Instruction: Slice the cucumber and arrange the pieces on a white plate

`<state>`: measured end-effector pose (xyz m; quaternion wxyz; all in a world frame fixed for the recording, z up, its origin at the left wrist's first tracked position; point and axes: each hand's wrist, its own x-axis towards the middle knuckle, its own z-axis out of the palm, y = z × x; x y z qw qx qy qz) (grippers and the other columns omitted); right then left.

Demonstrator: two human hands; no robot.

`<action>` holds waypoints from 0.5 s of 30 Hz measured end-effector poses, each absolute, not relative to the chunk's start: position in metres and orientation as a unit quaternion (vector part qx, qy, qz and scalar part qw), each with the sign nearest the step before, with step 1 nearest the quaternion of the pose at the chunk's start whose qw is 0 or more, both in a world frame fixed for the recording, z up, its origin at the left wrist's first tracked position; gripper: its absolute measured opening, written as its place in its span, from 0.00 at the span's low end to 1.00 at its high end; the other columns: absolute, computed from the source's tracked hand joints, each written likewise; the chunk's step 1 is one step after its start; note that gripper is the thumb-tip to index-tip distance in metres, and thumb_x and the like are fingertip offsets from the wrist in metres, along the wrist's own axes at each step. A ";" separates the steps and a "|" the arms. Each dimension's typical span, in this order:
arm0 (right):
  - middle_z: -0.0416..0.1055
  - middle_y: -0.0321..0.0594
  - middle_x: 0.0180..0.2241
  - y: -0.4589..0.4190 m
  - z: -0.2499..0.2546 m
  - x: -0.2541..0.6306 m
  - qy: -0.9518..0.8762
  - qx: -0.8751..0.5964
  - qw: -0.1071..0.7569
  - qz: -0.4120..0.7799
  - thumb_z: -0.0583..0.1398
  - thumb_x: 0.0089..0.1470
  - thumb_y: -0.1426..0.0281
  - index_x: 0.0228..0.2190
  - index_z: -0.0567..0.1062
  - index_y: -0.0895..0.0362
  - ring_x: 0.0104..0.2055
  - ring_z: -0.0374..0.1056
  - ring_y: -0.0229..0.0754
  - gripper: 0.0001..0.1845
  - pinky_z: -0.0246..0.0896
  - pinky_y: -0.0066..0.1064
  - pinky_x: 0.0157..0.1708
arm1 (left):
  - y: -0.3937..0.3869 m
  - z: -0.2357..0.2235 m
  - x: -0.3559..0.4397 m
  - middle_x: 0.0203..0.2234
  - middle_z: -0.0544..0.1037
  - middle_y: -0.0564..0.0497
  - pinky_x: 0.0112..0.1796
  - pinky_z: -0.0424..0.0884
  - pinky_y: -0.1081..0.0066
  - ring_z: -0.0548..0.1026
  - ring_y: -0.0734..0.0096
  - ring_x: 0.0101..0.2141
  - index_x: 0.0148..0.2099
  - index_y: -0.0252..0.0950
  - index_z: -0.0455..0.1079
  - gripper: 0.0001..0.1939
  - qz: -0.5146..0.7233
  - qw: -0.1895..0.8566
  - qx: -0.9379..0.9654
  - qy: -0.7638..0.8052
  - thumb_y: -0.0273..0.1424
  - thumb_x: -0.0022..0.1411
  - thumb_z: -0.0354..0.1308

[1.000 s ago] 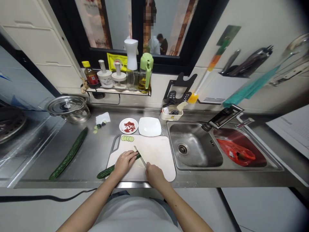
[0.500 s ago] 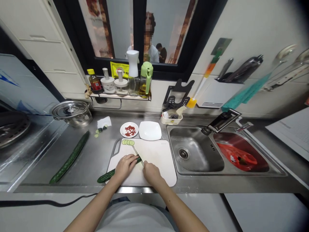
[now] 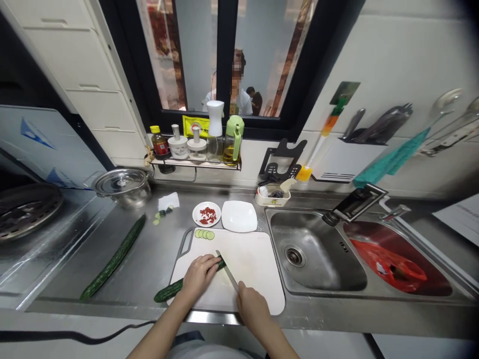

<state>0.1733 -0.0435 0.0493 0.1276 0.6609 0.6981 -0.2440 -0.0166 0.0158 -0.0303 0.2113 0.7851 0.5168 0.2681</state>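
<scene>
The cut cucumber (image 3: 169, 290) lies slantwise across the lower left of the cutting board (image 3: 243, 259), one end past its edge, with the left hand's (image 3: 200, 275) fingers curled down over it and the right hand's (image 3: 251, 303) fingers closed around the handle of a knife (image 3: 229, 274), its blade at the cucumber's far end. Slices (image 3: 204, 234) overlap in a row near the board's upper left corner, and beyond are a plate of red pieces (image 3: 207, 215) and a bare white plate (image 3: 239, 217); a whole cucumber (image 3: 114, 259) rests on the table (image 3: 123, 284) to the left.
</scene>
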 end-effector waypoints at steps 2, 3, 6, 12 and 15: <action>0.76 0.53 0.40 -0.047 0.050 0.174 0.695 0.662 0.135 -0.244 0.45 0.59 0.78 0.50 0.70 0.62 0.45 0.72 0.49 0.22 0.61 0.32 0.40 | 0.015 -0.029 -0.016 0.42 0.77 0.49 0.44 0.70 0.66 0.74 0.66 0.41 0.51 0.45 0.73 0.15 0.268 0.212 0.782 0.521 0.34 0.66 0.50; 0.76 0.53 0.40 -0.048 0.051 0.174 0.696 0.661 0.137 -0.244 0.45 0.59 0.79 0.51 0.69 0.62 0.46 0.72 0.48 0.22 0.61 0.32 0.40 | 0.015 -0.029 -0.016 0.42 0.77 0.49 0.44 0.70 0.66 0.74 0.66 0.42 0.51 0.45 0.73 0.15 0.267 0.214 0.781 0.522 0.34 0.66 0.49; 0.76 0.53 0.41 -0.047 0.050 0.173 0.701 0.657 0.137 -0.242 0.45 0.59 0.79 0.52 0.69 0.63 0.46 0.72 0.48 0.23 0.61 0.31 0.41 | 0.015 -0.027 -0.016 0.43 0.77 0.50 0.45 0.69 0.66 0.73 0.66 0.42 0.51 0.45 0.73 0.15 0.264 0.217 0.783 0.520 0.34 0.66 0.49; 0.76 0.55 0.39 -0.039 0.044 0.171 0.706 0.654 0.129 -0.240 0.46 0.59 0.79 0.50 0.69 0.63 0.46 0.72 0.49 0.21 0.62 0.33 0.41 | 0.013 -0.025 -0.015 0.43 0.77 0.50 0.45 0.69 0.65 0.73 0.66 0.43 0.51 0.45 0.73 0.15 0.261 0.214 0.782 0.525 0.34 0.66 0.49; 0.76 0.55 0.39 -0.038 0.044 0.170 0.709 0.651 0.124 -0.241 0.46 0.59 0.79 0.49 0.70 0.63 0.46 0.72 0.48 0.20 0.61 0.33 0.41 | 0.013 -0.026 -0.015 0.43 0.77 0.49 0.46 0.69 0.65 0.73 0.66 0.43 0.51 0.45 0.73 0.15 0.264 0.211 0.780 0.526 0.34 0.66 0.49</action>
